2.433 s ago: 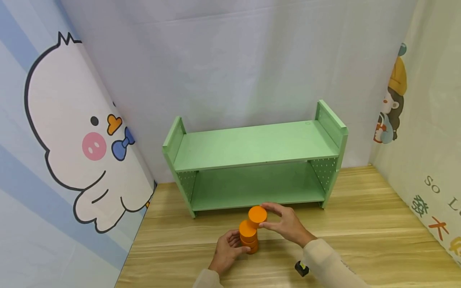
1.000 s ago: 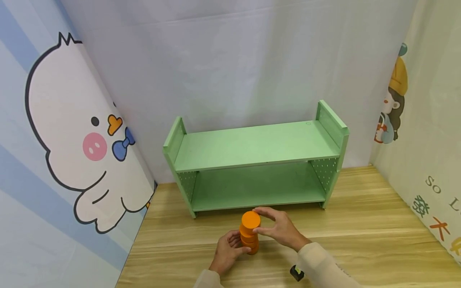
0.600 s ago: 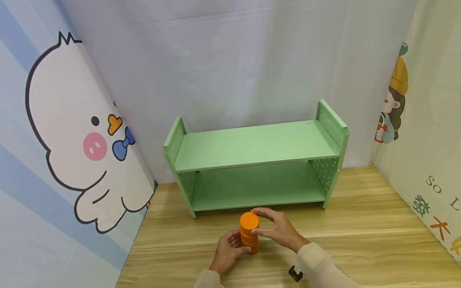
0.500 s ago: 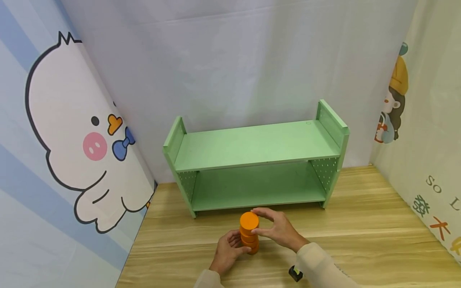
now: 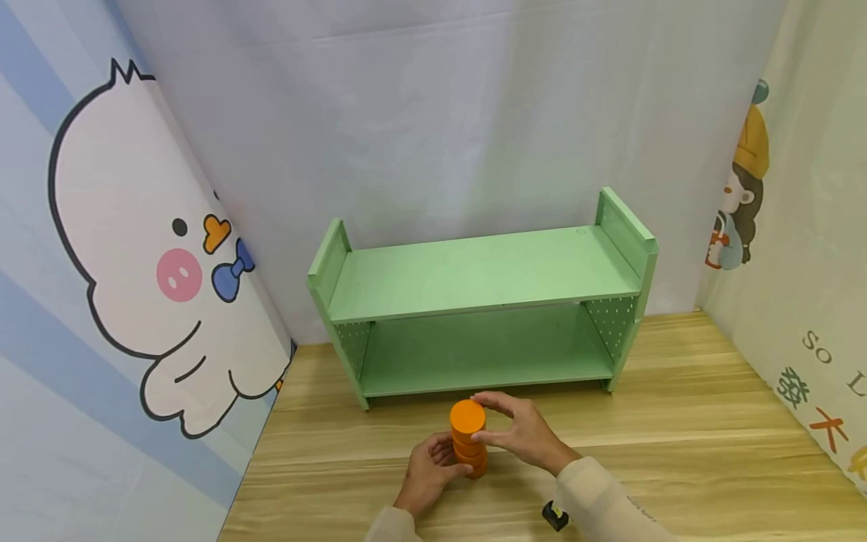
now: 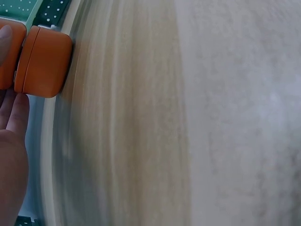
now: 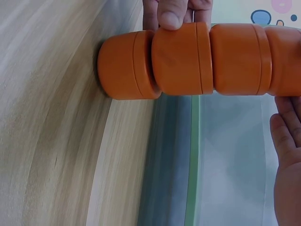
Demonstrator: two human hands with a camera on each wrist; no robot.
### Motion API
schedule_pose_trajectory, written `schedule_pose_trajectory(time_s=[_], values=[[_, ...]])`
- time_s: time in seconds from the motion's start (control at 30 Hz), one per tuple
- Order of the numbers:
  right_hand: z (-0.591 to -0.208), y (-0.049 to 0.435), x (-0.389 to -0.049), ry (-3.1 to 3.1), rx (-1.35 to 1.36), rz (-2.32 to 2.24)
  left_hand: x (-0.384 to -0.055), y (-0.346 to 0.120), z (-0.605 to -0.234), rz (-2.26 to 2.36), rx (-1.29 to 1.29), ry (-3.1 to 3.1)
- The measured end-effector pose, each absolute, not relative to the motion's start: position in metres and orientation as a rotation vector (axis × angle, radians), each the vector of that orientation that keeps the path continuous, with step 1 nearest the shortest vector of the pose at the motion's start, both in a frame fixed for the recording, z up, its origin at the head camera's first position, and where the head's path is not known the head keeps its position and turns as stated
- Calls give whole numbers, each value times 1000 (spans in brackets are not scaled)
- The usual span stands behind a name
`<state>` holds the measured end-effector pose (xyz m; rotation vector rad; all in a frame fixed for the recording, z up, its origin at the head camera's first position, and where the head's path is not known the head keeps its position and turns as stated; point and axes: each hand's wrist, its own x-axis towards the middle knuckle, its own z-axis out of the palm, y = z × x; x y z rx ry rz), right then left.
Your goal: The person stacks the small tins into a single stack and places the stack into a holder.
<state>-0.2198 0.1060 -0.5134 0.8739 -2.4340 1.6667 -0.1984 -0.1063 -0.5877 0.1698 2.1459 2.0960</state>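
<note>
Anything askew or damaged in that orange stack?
Slightly askew: in the right wrist view, the bottom orange container sits offset from the second container, so their sides don't line up. No damage or spill visible.

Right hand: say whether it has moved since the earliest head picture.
Yes: against the green shelf, the right hand has shifted left and slightly down in the picture.

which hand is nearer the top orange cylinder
Right. The right hand grips the top orange cylinder; the left hand is lower, its thumb against the second cylinder from the bottom.
</note>
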Motion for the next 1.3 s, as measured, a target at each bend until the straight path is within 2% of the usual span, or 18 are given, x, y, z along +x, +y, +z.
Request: schedule_pose_trajectory(time_s=[0.63, 1.3], values=[[-522, 118, -222, -2456, 897, 1685, -204, -110, -587, 2005, 388, 2263], [-568, 119, -218, -2596, 935, 1687, -202, -114, -590, 1953, 416, 2306]])
